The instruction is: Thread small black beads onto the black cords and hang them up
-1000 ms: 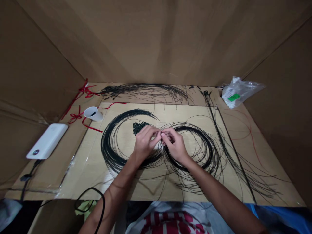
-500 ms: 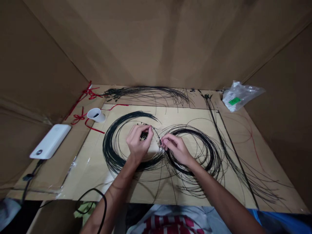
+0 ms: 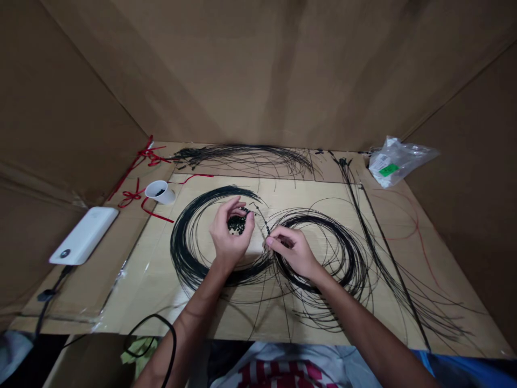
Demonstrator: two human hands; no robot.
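Note:
Between the thumb and fingers of my right hand point(image 3: 293, 245) is a thin black cord, pinched closed. Its free end rises up and to the left, with several small black beads point(image 3: 267, 226) threaded along it. My left hand point(image 3: 230, 231) is open, thumb and fingers apart, over a pile of small black beads point(image 3: 237, 224), which it partly covers. Around that pile curves a thick bundle of black cords point(image 3: 181, 237). A second coil of black cord point(image 3: 350, 248) lies under and beside my right hand.
A white cup point(image 3: 159, 192) with dark bits inside stands at left, near red ribbons point(image 3: 130, 198). A white power bank point(image 3: 84, 235) lies further left. More cords point(image 3: 250, 153) lie at the back, others point(image 3: 363, 226) at right. A plastic bag point(image 3: 398, 161) sits back right. Cardboard walls surround the table.
My left thumb and fingers have come apart, away from the cord's upper end, and lowered toward the bead pile. My right hand stays on the cord, almost in place.

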